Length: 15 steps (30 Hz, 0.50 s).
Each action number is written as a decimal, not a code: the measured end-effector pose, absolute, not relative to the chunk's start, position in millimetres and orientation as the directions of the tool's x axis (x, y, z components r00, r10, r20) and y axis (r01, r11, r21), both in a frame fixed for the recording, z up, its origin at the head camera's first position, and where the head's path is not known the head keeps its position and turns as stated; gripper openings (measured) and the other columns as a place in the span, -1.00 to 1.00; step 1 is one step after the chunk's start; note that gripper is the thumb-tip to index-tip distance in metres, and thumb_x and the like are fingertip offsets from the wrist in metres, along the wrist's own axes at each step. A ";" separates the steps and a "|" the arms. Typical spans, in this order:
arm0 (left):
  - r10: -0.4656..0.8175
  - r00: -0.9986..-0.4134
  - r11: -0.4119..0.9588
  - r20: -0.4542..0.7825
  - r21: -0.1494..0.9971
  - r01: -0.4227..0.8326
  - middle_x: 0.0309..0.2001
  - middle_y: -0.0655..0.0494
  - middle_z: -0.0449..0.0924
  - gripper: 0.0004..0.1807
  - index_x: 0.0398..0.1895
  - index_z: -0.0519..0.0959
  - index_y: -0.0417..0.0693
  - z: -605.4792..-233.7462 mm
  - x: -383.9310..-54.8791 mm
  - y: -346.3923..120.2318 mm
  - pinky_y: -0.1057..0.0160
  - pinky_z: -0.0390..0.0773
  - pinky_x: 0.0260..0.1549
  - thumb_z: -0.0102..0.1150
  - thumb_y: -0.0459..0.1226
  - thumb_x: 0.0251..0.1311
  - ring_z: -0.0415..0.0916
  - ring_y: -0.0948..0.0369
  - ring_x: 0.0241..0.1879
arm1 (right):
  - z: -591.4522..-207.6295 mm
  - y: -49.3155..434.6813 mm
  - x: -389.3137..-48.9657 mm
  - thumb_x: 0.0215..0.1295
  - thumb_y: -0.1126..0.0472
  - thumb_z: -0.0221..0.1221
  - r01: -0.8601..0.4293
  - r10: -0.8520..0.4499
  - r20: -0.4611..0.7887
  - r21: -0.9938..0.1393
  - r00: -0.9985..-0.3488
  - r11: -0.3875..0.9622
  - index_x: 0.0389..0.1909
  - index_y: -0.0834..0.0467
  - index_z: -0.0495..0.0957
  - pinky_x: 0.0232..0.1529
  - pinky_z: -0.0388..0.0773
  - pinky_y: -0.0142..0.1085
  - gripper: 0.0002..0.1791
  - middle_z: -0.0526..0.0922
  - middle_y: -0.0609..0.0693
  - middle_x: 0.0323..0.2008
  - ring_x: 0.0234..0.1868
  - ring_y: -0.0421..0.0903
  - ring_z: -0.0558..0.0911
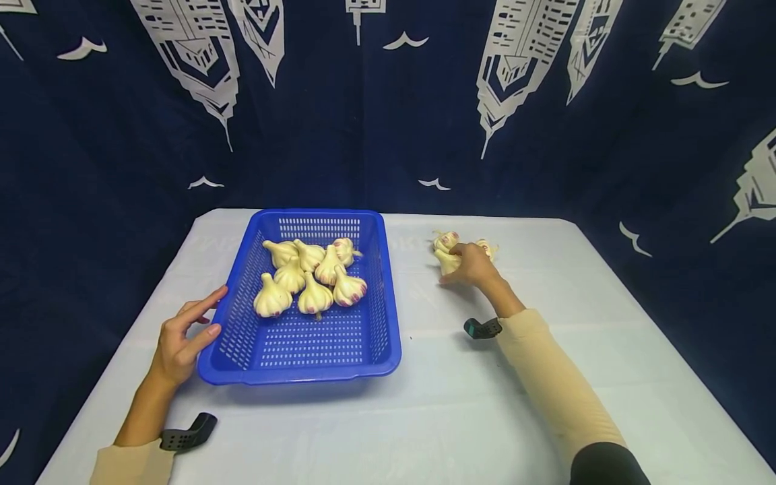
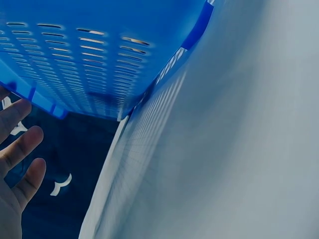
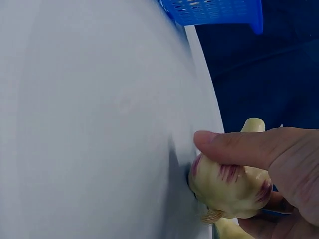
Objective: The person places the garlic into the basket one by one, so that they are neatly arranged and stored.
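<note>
A navy cloth, printed with white upside-down buildings and small bird-like shapes, hangs behind the pale tabletop. On the tabletop, left of the middle, sits a blue basket with slotted walls and floor. The person's right sleeve is tan and reaches well forward; the left sleeve, also tan, shows at the near left corner.

The left hand is at the basket's left rim, its grip spread, thumb and fingers apart. The right hand is over at the right, its grip clamped on a garlic bulb between thumb and fingers; whether that bulb is off the tabletop I can't tell. Eight bulbs cluster in the basket, toward its far half. Two loose bulbs lie just beside the right hand, partly hidden.
</note>
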<state>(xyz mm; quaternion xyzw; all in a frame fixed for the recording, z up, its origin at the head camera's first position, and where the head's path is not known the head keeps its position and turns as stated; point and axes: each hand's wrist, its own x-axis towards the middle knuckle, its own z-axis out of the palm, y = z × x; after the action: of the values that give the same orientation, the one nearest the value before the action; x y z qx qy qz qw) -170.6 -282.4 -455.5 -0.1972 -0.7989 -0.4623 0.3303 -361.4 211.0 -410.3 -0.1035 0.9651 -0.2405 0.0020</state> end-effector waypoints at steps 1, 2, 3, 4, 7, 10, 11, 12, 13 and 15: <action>0.011 -0.701 0.493 0.713 0.606 0.624 0.18 0.28 0.56 -0.39 0.21 0.52 -0.35 -455.7 -170.8 -282.5 0.42 0.32 -0.15 0.06 -0.50 -0.05 0.44 0.39 -0.05 | -409.9 211.9 -360.8 -0.16 0.18 0.56 -0.198 -0.202 0.041 -0.462 -0.978 0.864 0.15 0.41 0.49 0.10 0.43 0.00 -0.19 0.60 0.31 0.00 -0.04 0.16 0.52; 0.012 -0.698 0.491 0.716 0.604 0.628 0.19 0.29 0.56 -0.39 0.21 0.52 -0.35 -456.0 -171.0 -282.7 0.42 0.32 -0.15 0.06 -0.51 -0.06 0.44 0.39 -0.05 | -409.4 212.7 -360.2 -0.15 0.18 0.55 -0.202 -0.207 0.040 -0.455 -0.977 0.867 0.13 0.42 0.50 0.07 0.44 -0.01 -0.22 0.61 0.30 -0.03 -0.07 0.15 0.52; 0.014 -0.695 0.489 0.718 0.602 0.631 0.18 0.29 0.56 -0.39 0.21 0.52 -0.36 -456.2 -171.2 -282.8 0.42 0.32 -0.15 0.06 -0.51 -0.06 0.44 0.39 -0.05 | -409.1 213.6 -359.8 -0.15 0.19 0.54 -0.208 -0.211 0.043 -0.451 -0.976 0.868 0.11 0.42 0.51 0.06 0.44 -0.02 -0.24 0.62 0.28 -0.05 -0.09 0.13 0.51; 0.014 -0.693 0.487 0.721 0.600 0.635 0.18 0.29 0.56 -0.39 0.20 0.52 -0.37 -456.5 -171.3 -282.9 0.42 0.32 -0.15 0.06 -0.51 -0.06 0.45 0.39 -0.05 | -408.7 214.3 -359.2 -0.14 0.19 0.54 -0.209 -0.212 0.044 -0.450 -0.976 0.868 0.10 0.41 0.52 0.04 0.45 -0.03 -0.26 0.63 0.27 -0.07 -0.11 0.12 0.51; 0.015 -0.690 0.487 0.724 0.597 0.637 0.18 0.29 0.56 -0.39 0.20 0.51 -0.38 -456.9 -171.3 -282.8 0.42 0.32 -0.15 0.05 -0.51 -0.06 0.45 0.40 -0.04 | -407.2 216.0 -357.7 -0.13 0.18 0.52 -0.217 -0.216 0.052 -0.441 -0.975 0.871 0.09 0.39 0.53 -0.02 0.45 -0.05 -0.28 0.64 0.24 -0.09 -0.14 0.10 0.50; 0.012 -0.696 0.492 0.718 0.602 0.629 0.18 0.33 0.56 -0.39 0.21 0.52 -0.36 -456.7 -170.7 -282.3 0.42 0.32 -0.15 0.05 -0.51 -0.05 0.45 0.40 -0.04 | -405.2 216.1 -356.2 -0.14 0.17 0.52 -0.224 -0.218 0.066 -0.450 -0.974 0.865 0.09 0.38 0.54 -0.07 0.46 -0.08 -0.28 0.63 0.23 -0.11 -0.16 0.09 0.51; 0.011 -0.699 0.492 0.715 0.605 0.626 0.18 0.35 0.55 -0.39 0.21 0.52 -0.35 -456.5 -170.4 -282.1 0.42 0.32 -0.15 0.05 -0.50 -0.05 0.44 0.40 -0.04 | -404.3 215.7 -355.6 -0.14 0.17 0.52 -0.229 -0.220 0.072 -0.454 -0.973 0.861 0.09 0.39 0.53 -0.07 0.46 -0.08 -0.28 0.63 0.24 -0.10 -0.16 0.09 0.51; 0.009 -0.702 0.493 0.712 0.607 0.623 0.17 0.36 0.55 -0.39 0.21 0.52 -0.35 -456.3 -170.2 -281.9 0.42 0.31 -0.15 0.04 -0.50 -0.05 0.44 0.40 -0.04 | -403.3 215.2 -355.0 -0.14 0.17 0.52 -0.235 -0.224 0.080 -0.458 -0.971 0.857 0.10 0.39 0.53 -0.07 0.47 -0.08 -0.27 0.63 0.24 -0.09 -0.15 0.09 0.52; 0.009 -0.704 0.494 0.711 0.609 0.621 0.17 0.37 0.55 -0.39 0.22 0.52 -0.34 -456.2 -169.9 -281.7 0.42 0.31 -0.15 0.04 -0.50 -0.05 0.44 0.41 -0.03 | -402.3 214.5 -354.4 -0.13 0.17 0.51 -0.242 -0.227 0.089 -0.462 -0.970 0.853 0.10 0.40 0.52 -0.07 0.47 -0.08 -0.26 0.63 0.26 -0.09 -0.15 0.09 0.53; 0.008 -0.703 0.493 0.711 0.609 0.621 0.17 0.37 0.55 -0.39 0.22 0.52 -0.35 -455.9 -169.7 -281.4 0.42 0.31 -0.15 0.04 -0.50 -0.05 0.44 0.40 -0.03 | -399.8 212.9 -353.1 -0.12 0.17 0.51 -0.254 -0.231 0.108 -0.469 -0.967 0.846 0.11 0.41 0.52 -0.06 0.47 -0.08 -0.26 0.63 0.28 -0.08 -0.14 0.09 0.53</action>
<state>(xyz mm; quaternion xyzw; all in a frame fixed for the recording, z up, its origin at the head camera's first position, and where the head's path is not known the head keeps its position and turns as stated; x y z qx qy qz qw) -169.7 -281.4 -455.9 -0.1972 -0.7981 -0.4631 0.3310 -353.1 212.9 -399.8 -0.1263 0.9605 -0.2470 -0.0236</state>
